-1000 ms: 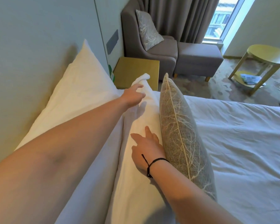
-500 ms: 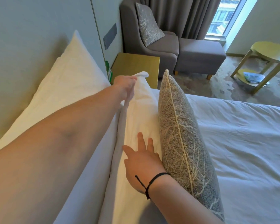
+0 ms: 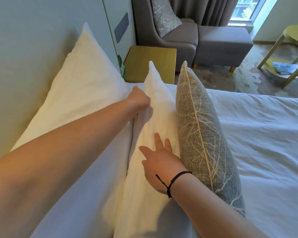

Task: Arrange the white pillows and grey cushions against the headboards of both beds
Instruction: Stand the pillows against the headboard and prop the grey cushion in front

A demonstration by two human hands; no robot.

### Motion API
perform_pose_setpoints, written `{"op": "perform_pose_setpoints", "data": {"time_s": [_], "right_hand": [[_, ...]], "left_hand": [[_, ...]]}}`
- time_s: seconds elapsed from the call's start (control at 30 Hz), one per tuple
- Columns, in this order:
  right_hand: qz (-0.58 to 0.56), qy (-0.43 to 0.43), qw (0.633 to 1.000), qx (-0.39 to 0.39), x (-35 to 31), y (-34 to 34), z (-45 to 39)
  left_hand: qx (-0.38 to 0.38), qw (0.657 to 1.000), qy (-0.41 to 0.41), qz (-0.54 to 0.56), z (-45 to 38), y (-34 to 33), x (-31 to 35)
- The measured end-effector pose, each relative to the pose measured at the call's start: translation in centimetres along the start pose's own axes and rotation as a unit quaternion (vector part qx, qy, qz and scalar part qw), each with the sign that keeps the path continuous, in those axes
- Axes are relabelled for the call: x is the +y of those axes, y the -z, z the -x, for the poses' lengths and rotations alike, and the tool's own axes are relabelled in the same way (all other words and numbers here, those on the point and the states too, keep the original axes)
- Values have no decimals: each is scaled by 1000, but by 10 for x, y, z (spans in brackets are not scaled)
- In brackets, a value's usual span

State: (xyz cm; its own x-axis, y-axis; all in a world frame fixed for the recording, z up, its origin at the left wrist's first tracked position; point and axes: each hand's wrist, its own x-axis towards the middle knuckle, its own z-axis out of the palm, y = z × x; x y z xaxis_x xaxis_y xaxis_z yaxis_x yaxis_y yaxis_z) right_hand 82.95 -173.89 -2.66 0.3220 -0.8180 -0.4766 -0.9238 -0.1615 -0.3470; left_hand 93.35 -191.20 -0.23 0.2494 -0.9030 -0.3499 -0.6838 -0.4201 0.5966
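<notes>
Against the smooth headboard (image 3: pixel 33 48), a creased white pillow (image 3: pixel 155 103) is pinched by the left hand (image 3: pixel 138 100); the right hand (image 3: pixel 160 165) is pressed flat, fingers spread, beside the coarse-woven grey cushion (image 3: pixel 201 134).

Bare forearms; black cord bracelet (image 3: pixel 175 179) w/ knot, right wrist.

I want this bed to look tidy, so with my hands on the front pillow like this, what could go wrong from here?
The grey cushion stands on edge, leaning only on the front white pillow; shifting that pillow could tip it onto the duvet. Your left hand has its grip on the pillow's upper edge, so pulling may bunch the cover. Your right hand pressing flat may leave a dent.
</notes>
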Motion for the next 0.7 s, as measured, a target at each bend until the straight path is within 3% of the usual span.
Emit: {"op": "perform_pose_setpoints", "data": {"time_s": [0.1, 0.33, 0.47, 0.57, 0.7], "right_hand": [[-23, 10, 1000, -2, -1, -4, 15], [-92, -42, 995, -13, -20, -36, 67], [-98, -39, 994, -7, -35, -46, 95], [-126, 12, 989, 74, -42, -33, 120], [-159, 97, 951, 246, -28, -10, 156]], "left_hand": [[-44, 995, -70, -63, 38, -5, -30], [-95, 981, -113, -129, 111, -5, -68], [-22, 938, -234, -256, 127, 14, -75], [45, 888, -269, -370, 124, 36, -71], [48, 888, -214, -405, 129, 35, -71]]}}
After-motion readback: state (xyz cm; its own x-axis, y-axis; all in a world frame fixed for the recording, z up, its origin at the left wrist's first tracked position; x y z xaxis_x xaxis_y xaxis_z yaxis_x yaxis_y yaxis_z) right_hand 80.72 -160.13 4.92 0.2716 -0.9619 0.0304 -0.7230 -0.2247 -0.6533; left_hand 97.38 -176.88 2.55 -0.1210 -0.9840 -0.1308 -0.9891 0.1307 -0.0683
